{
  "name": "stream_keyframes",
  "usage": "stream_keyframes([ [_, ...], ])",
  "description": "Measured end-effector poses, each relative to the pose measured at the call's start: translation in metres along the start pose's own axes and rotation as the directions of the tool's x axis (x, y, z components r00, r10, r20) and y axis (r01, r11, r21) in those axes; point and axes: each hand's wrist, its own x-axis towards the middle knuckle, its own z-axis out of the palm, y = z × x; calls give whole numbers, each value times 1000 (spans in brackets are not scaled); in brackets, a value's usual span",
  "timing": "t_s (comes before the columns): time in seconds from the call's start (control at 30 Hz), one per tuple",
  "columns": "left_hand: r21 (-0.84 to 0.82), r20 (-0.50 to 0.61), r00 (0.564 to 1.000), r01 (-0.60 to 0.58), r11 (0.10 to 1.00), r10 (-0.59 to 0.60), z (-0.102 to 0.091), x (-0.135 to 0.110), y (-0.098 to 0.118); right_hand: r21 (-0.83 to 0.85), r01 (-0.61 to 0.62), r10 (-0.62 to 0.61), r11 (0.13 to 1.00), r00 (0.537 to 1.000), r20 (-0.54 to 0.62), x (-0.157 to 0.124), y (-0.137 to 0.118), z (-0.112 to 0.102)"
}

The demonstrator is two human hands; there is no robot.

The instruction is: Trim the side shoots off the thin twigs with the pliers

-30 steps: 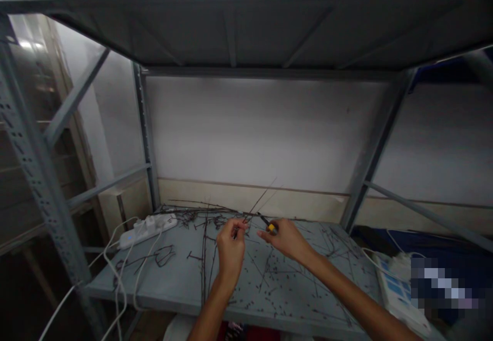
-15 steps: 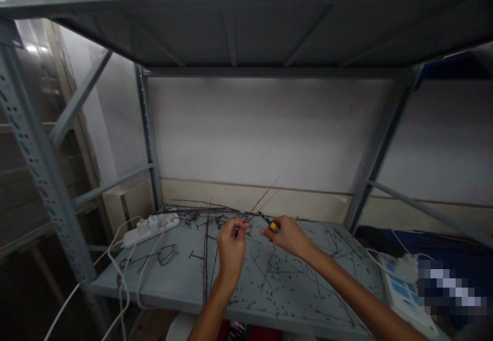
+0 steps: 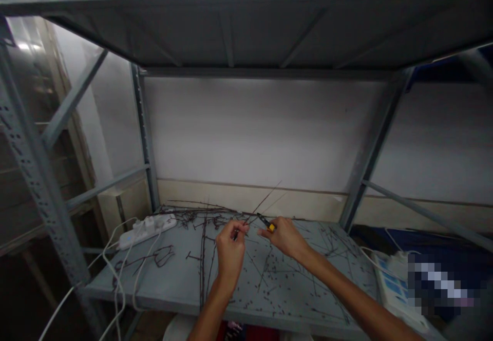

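Observation:
My left hand (image 3: 230,243) is closed in a pinch on a thin dark twig (image 3: 265,199), which slants up and to the right toward the wall. My right hand (image 3: 287,235) is wrapped round small pliers (image 3: 266,223) with yellow and black handles. Their dark jaws point up and left, close to the twig; whether they touch it I cannot tell. Under both hands lies a grey metal shelf (image 3: 169,274) strewn with small dark cut bits (image 3: 283,279) and loose stems. Longer knobbly twigs (image 3: 203,264) lie just left of my left hand.
A white power strip (image 3: 146,230) with plugs and trailing cables (image 3: 118,289) sits at the shelf's left end. More twigs (image 3: 192,210) are heaped along the back edge. Metal posts (image 3: 375,151) and an upper shelf (image 3: 246,33) frame the space. At right stands a white and blue box (image 3: 398,289).
The view has shifted slightly, moving the shelf a little left in the picture. Both hands keep nearly the same pose, with the pliers' jaws still beside the twig.

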Motion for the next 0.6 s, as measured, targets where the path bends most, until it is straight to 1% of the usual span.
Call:
stream_keyframes([
  [0.17, 3, -17, 1000, -15, 1000, 16, 5, -3, -5, -2, -4, 4, 1000, 1000, -8, -3, 8, 6],
  [0.3, 8, 7, 1000, 10, 1000, -10, 8, -5, -5, 40, 3, -2, 999, 999, -34, -4, 6, 10],
  [0.47, 31, -12, 1000, 20, 999, -19, 5, -3, -5, 187, -23, 25, 982, 1000, -8, 3, 4, 10],
  [0.53, 37, -20, 1000, 10, 999, -9, 1, 0, -5, 264, -64, 63, 962, 998, 12, 6, 9, 8],
  [0.6, 39, -20, 1000, 2, 999, -1, -3, 3, -6, 344, -130, 115, 930, 991, 62, 5, 17, 7],
])
